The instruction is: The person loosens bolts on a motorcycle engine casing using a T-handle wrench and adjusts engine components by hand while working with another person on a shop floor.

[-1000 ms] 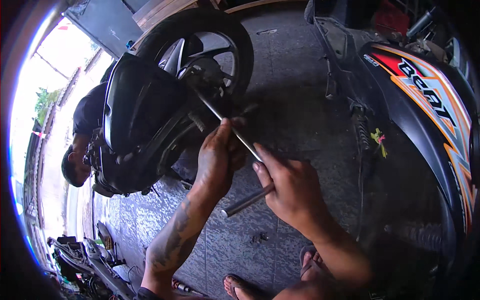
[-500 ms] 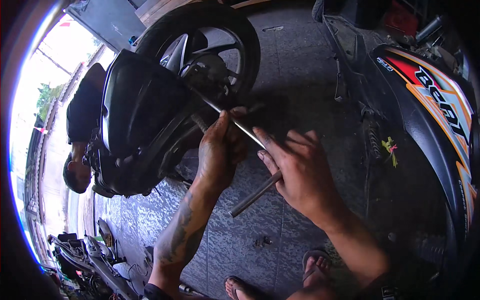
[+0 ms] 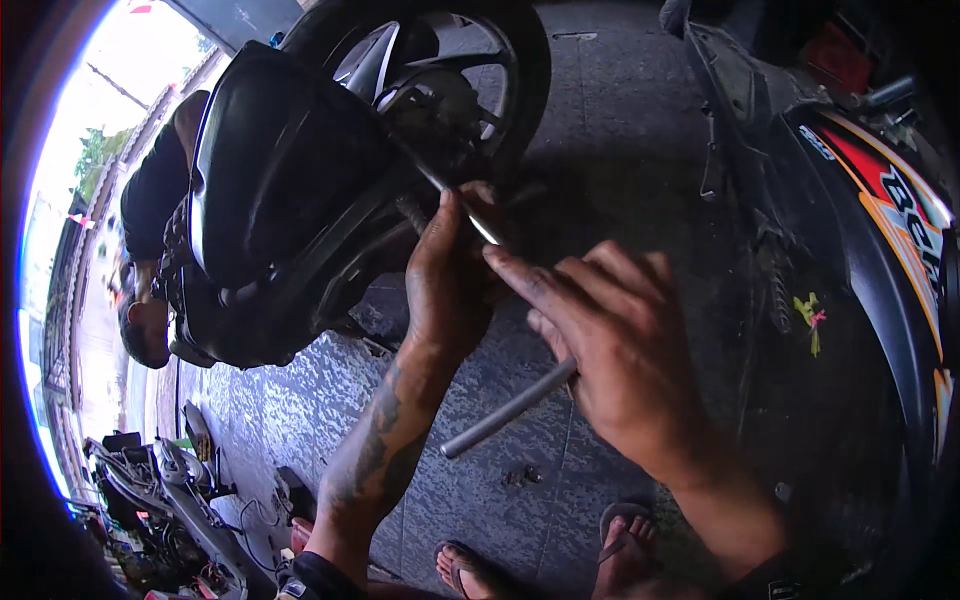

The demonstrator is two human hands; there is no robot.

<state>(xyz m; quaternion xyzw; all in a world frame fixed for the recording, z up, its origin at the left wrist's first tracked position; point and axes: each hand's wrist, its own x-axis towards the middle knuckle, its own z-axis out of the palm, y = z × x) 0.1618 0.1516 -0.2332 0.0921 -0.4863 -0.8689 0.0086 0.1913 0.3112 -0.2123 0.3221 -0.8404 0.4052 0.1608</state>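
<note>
Far left, dark motorcycle (image 3: 280, 180) blocks us; right, orange-striped panel (image 3: 890, 220) closes that side. Floor (image 3: 620, 130) runs open between them. Near, metal bar (image 3: 510, 408) juts left from under our right hand (image 3: 620, 350), partly obstructing passage.

Floor (image 3: 460, 500): dark, mottled, tiled, shiny toward the left
Opening (image 3: 120, 75): left side, glaring daylight, greenery (image 3: 93, 150) outside
Grey panel (image 3: 240, 18): upper left, possibly a door

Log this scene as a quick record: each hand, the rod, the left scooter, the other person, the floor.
left hand: gripping the rod
right hand: index fingertip at the rod; gray bar juts from beneath, grip hidden
rod: slants up-left toward the wheel; far end unclear
left scooter: black
person: bent over, beyond the scooter
floor: mottled gray
</note>
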